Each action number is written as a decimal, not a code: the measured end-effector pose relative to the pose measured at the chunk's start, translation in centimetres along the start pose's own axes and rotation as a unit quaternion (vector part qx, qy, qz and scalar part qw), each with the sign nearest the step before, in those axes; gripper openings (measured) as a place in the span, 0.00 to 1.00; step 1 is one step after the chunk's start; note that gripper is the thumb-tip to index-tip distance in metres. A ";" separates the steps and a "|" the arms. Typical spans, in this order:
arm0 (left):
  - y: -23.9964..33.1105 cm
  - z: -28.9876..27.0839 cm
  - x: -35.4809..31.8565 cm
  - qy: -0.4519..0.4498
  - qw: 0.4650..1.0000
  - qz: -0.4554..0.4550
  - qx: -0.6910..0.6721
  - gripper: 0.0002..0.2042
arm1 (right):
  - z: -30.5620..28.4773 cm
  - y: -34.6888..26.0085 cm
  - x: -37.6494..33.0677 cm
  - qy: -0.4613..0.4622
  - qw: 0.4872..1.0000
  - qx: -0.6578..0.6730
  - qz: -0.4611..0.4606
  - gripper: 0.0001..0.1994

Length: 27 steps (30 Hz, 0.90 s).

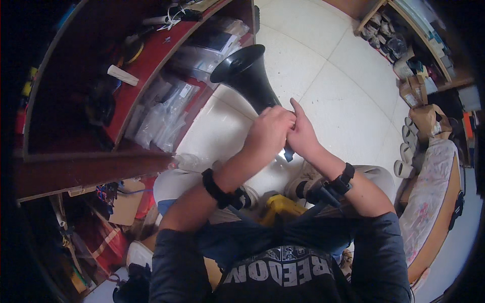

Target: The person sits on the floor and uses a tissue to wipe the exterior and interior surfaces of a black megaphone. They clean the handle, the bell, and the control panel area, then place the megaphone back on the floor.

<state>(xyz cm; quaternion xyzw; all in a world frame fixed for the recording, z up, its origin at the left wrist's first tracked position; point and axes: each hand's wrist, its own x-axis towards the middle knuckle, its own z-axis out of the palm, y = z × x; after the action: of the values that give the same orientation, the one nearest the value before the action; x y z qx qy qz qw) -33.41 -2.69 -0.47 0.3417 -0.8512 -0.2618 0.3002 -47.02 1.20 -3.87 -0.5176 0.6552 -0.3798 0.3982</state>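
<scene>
Between my two hands is a black megaphone-like horn (pixel 247 76), its wide flared mouth tilted up and away to the left. My left hand (pixel 268 134) is wrapped over the narrow end of it. Against that same end, just to the right, presses my right hand (pixel 304 134), its thumb stretched upward and its other fingers curled in and mostly hidden. A short dark piece (pixel 288 154) sticks out below the hands. On the floor between my feet lies a yellow object (pixel 284 206), partly covered by my clothes, its kind unclear.
To the left stands a dark red shelf unit (pixel 151 60) with clear plastic bags (pixel 164 113) and a pale roll (pixel 123 75). Pale floor tiles (pixel 333 76) stretch ahead. On the right are white slippers (pixel 404 161), a brown paper bag (pixel 432 121) and a plastic-covered bench (pixel 429 197).
</scene>
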 end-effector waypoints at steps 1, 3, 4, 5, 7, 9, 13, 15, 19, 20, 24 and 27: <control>0.1 0.4 -0.1 0.013 1.000 -0.009 0.006 0.07 | 0.0 0.5 0.3 0.010 0.999 0.002 -0.033 0.35; -1.2 0.1 0.7 0.009 1.000 -0.008 -0.003 0.07 | 0.0 0.1 0.2 0.014 0.998 0.007 -0.069 0.36; -1.9 0.0 1.0 0.004 1.000 -0.006 -0.011 0.07 | -0.1 -0.4 0.1 0.008 0.999 0.008 -0.037 0.35; -2.2 0.0 1.1 -0.004 0.999 -0.036 -0.004 0.07 | -0.1 -0.8 0.2 0.004 1.000 0.008 -0.007 0.35; -1.9 0.9 0.3 -0.003 1.000 -0.012 0.025 0.07 | 0.4 -0.3 0.1 0.002 1.000 0.015 -0.003 0.35; -1.6 1.2 0.3 -0.002 0.999 0.015 0.047 0.07 | 0.1 0.0 0.1 0.004 1.000 0.016 0.005 0.35; -3.1 0.2 0.9 0.014 1.000 -0.015 -0.006 0.07 | 0.3 1.5 0.5 0.020 0.997 -0.009 -0.078 0.35; -3.0 0.1 1.0 0.004 0.998 -0.046 0.049 0.06 | 0.4 0.4 0.5 0.015 0.997 0.054 -0.052 0.35; -0.8 0.5 0.2 0.000 1.000 0.016 -0.011 0.07 | -0.4 -0.8 0.2 0.000 1.000 0.020 0.020 0.35; -1.5 0.2 0.4 0.002 1.000 0.013 -0.008 0.07 | -0.3 -0.5 0.5 -0.003 1.000 0.013 0.007 0.34; -2.9 0.1 1.7 -0.025 0.998 -0.062 0.009 0.07 | 0.3 0.7 0.5 0.019 0.999 0.018 -0.040 0.34; -1.9 0.6 0.6 -0.004 0.999 -0.027 0.022 0.06 | -0.3 -1.3 -0.2 -0.023 0.999 -0.001 0.038 0.34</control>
<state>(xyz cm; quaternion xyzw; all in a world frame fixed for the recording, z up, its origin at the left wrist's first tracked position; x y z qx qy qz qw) -33.35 -4.17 -1.91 0.3697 -0.8484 -0.2528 0.2821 -46.79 1.22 -2.52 -0.5014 0.6656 -0.3517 0.4264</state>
